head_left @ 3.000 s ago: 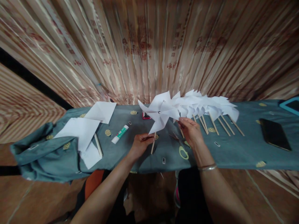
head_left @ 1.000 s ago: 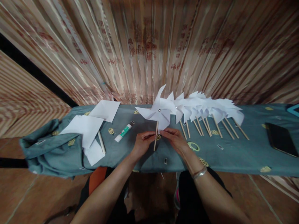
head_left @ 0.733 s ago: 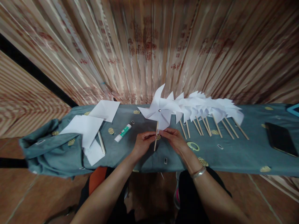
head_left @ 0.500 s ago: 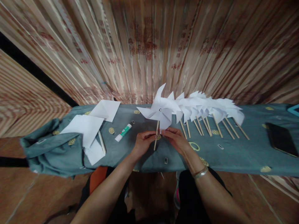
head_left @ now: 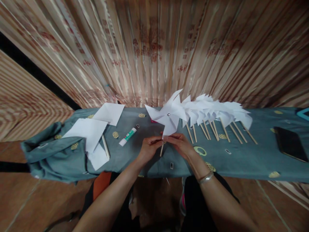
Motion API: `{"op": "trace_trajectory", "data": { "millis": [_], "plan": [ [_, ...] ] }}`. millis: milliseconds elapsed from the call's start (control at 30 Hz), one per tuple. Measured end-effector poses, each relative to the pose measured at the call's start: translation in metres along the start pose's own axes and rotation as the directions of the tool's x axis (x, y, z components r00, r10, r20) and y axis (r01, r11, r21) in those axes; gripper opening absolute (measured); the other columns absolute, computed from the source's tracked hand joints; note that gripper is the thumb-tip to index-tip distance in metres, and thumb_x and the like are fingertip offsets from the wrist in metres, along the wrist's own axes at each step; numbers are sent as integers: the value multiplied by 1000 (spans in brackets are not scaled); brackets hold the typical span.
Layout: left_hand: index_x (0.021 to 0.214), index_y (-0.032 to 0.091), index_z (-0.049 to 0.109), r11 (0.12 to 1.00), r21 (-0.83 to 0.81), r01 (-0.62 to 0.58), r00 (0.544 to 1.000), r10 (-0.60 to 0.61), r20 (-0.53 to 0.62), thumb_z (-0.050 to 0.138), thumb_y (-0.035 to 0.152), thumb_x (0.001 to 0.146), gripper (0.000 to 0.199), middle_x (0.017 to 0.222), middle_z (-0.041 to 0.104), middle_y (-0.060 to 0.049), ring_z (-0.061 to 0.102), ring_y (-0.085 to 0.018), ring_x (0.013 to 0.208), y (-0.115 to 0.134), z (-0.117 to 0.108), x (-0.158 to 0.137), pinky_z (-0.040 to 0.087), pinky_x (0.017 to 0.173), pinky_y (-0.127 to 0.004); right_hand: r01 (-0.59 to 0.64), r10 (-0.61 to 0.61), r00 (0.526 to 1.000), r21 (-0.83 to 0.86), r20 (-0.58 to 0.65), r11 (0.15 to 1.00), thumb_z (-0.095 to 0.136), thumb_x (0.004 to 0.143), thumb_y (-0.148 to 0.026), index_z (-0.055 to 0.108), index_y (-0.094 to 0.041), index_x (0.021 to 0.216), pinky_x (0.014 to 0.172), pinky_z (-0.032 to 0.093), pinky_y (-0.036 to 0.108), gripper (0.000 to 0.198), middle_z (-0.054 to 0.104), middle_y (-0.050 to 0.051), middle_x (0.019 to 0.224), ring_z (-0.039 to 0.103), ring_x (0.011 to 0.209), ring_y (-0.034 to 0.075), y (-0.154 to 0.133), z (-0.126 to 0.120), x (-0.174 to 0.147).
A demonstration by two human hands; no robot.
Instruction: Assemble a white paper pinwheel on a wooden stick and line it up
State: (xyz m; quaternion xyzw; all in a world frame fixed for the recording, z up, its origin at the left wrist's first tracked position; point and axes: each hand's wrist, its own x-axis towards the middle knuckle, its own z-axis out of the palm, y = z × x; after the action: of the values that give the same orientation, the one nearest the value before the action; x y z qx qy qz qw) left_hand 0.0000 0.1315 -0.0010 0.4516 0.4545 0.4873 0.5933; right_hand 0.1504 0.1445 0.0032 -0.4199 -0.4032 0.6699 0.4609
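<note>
A white paper pinwheel (head_left: 168, 115) with a shiny pin at its centre stands upright before me on a thin wooden stick (head_left: 161, 150). My left hand (head_left: 150, 148) pinches that stick below the blades. Across from it, my right hand (head_left: 178, 143) has its fingers closed at the tip of the lowest blade, close to the stick. The two hands' fingertips nearly meet there. To the right, several finished-looking pinwheels (head_left: 210, 111) lie overlapping in a row, their sticks pointing toward me.
Folded white paper sheets (head_left: 88, 130) lie on the left of the cloth-covered table (head_left: 149, 166), beside a white rod (head_left: 105, 146). A glue stick (head_left: 127, 136) rests left of my hands. Farther right are a yellow-green ring (head_left: 200, 150) and a dark phone (head_left: 291, 143). A curtain (head_left: 154, 58) hangs behind.
The pinwheel's blades have turned on the pin, and the head sits slightly farther right. My right fingers have moved left, closer to the stick, at a blade tip.
</note>
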Motion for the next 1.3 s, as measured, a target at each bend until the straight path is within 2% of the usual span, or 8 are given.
{"op": "trace_trajectory", "data": {
  "millis": [200, 333, 500, 700, 833, 933, 1133, 1300],
  "plan": [
    [77, 17, 77, 998, -56, 39, 999, -39, -6, 80, 30, 58, 24, 75, 75, -3, 67, -19, 74, 2, 2, -2, 51, 82, -34, 50, -60, 995, -118, -83, 992, 83, 55, -38, 70, -19, 60, 65, 47, 27, 25, 69, 0, 63, 60, 61, 12, -2, 0, 0],
    [77, 16, 77, 994, -81, 67, 997, -71, -40, 82, 30, 55, 27, 77, 76, -5, 68, -19, 75, 1, 4, -3, 50, 85, -36, 117, -128, 985, -92, -119, 989, 84, 53, -37, 70, -19, 66, 64, 47, 27, 26, 70, 0, 66, 61, 63, 13, -6, 4, -2],
    [78, 16, 76, 993, -83, 81, 995, -85, -45, 81, 29, 55, 27, 81, 76, -6, 68, -21, 81, -1, 7, -5, 48, 90, -37, 123, -143, 980, -139, -142, 983, 82, 52, -44, 71, -18, 66, 65, 47, 29, 31, 70, 2, 68, 60, 65, 15, -4, 9, -1],
    [90, 17, 76, 991, -98, 91, 994, -97, -58, 82, 29, 55, 38, 88, 75, -7, 67, -20, 83, -3, 6, -5, 49, 87, -36, 121, -210, 946, -331, -246, 936, 77, 54, -49, 63, -18, 56, 53, 37, 25, 34, 60, -2, 55, 48, 52, 11, -19, -8, 8],
    [92, 17, 75, 993, -79, 89, 994, -93, -49, 82, 29, 54, 40, 87, 75, -7, 67, -19, 81, -5, 3, -5, 49, 84, -34, 58, -312, 876, -563, -366, 824, 70, 59, -48, 58, -18, 51, 48, 29, 26, 34, 49, -4, 45, 39, 46, 10, -24, -27, 17],
    [91, 16, 75, 994, -72, 88, 995, -91, -39, 81, 30, 55, 39, 88, 75, -8, 67, -20, 82, -6, 2, -7, 49, 84, -34, -33, -366, 845, -722, -389, 691, 66, 64, -43, 60, -18, 52, 50, 31, 26, 28, 53, -3, 46, 45, 48, 12, -23, -34, 22],
    [90, 16, 75, 991, -82, 110, 993, -113, -31, 80, 29, 56, 37, 91, 75, -10, 68, -21, 88, -3, 3, -12, 48, 89, -36, -141, -405, 847, -880, -345, 454, 58, 75, -36, 67, -19, 63, 57, 37, 26, 23, 66, 3, 62, 58, 60, 16, -22, -30, 33],
    [90, 16, 75, 988, -89, 129, 991, -132, -36, 80, 29, 57, 36, 92, 75, -10, 68, -21, 88, -2, 2, -17, 48, 88, -36, -231, -391, 846, -911, -362, 343, 56, 81, -33, 72, -19, 72, 62, 40, 26, 23, 73, 7, 76, 65, 71, 19, -17, -28, 42]
  ]
}}
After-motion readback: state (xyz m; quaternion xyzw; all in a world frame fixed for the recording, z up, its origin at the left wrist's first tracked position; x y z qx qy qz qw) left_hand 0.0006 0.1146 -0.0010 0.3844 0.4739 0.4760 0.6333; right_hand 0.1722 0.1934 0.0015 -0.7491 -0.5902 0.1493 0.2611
